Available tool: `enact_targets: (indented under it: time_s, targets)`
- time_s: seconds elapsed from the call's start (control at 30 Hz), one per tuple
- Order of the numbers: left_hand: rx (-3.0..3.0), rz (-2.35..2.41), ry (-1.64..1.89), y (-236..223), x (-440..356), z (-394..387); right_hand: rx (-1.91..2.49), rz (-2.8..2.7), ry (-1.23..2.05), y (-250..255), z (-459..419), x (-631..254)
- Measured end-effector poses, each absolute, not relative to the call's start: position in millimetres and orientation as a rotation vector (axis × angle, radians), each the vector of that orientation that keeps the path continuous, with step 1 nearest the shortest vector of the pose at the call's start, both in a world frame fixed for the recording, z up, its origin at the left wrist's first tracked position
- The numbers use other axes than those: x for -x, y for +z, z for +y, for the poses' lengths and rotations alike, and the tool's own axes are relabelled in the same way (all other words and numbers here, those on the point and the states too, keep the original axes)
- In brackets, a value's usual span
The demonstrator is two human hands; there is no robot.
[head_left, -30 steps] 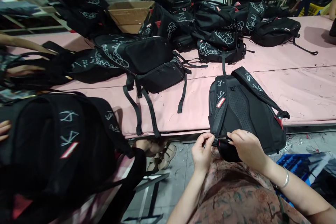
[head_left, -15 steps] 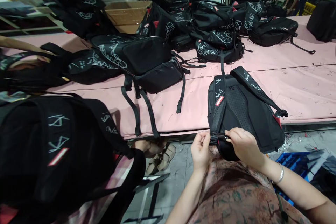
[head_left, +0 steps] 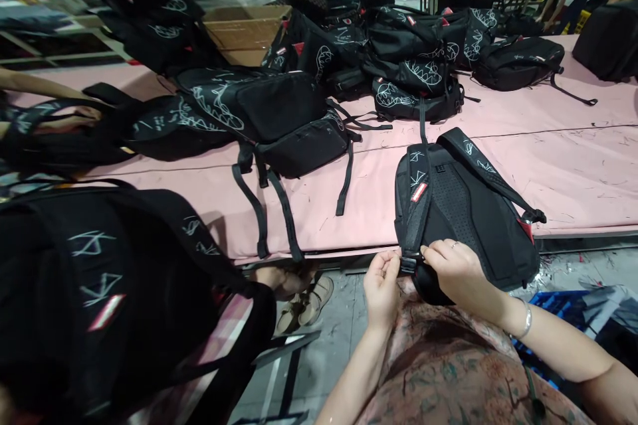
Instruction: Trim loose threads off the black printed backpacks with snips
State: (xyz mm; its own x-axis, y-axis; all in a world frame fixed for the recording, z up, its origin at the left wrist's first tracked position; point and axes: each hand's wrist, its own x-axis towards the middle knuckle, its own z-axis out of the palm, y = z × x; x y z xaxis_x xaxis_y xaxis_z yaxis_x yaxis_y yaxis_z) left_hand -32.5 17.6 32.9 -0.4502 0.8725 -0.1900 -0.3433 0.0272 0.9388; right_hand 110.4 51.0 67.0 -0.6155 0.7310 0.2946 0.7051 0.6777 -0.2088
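A black backpack [head_left: 451,206] lies at the table's front edge, its padded back panel facing up. White line drawings and a red-and-white label mark its shoulder straps. At the lower end of the near strap is a black buckle [head_left: 409,264]. The fingertips of my left hand [head_left: 383,285] are closed on the left side of this buckle. From the right, my right hand [head_left: 456,272] pinches the strap close beside it, its fingers curled and partly hiding what they grip. The bottom of the backpack overhangs the edge towards my lap.
A pink-covered table [head_left: 563,166] carries more black backpacks [head_left: 289,113] and a cardboard box [head_left: 244,30]. Close on my left is another large backpack [head_left: 124,292] beside a person. A co-worker's hand [head_left: 82,116] is at far left. A blue crate [head_left: 548,309] stands low right.
My right hand has shifted slightly left, closer to the buckle and my left hand. My left hand stays nearly in place. The large backpack at left has moved a little left and down.
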Motion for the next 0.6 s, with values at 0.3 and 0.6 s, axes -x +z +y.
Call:
enact_targets:
  time_s: [0.3, 0.6]
  targets:
    - [-0.444, 1.140, 1.674, 24.5, 32.0, 16.6, 1.163, -1.748, 1.157, 46.5, 84.2, -100.6]
    - [-0.997, 1.734, 1.687, -2.7, 21.5, 24.6, 1.160, -1.764, 1.140, 57.4, 118.0, -47.6]
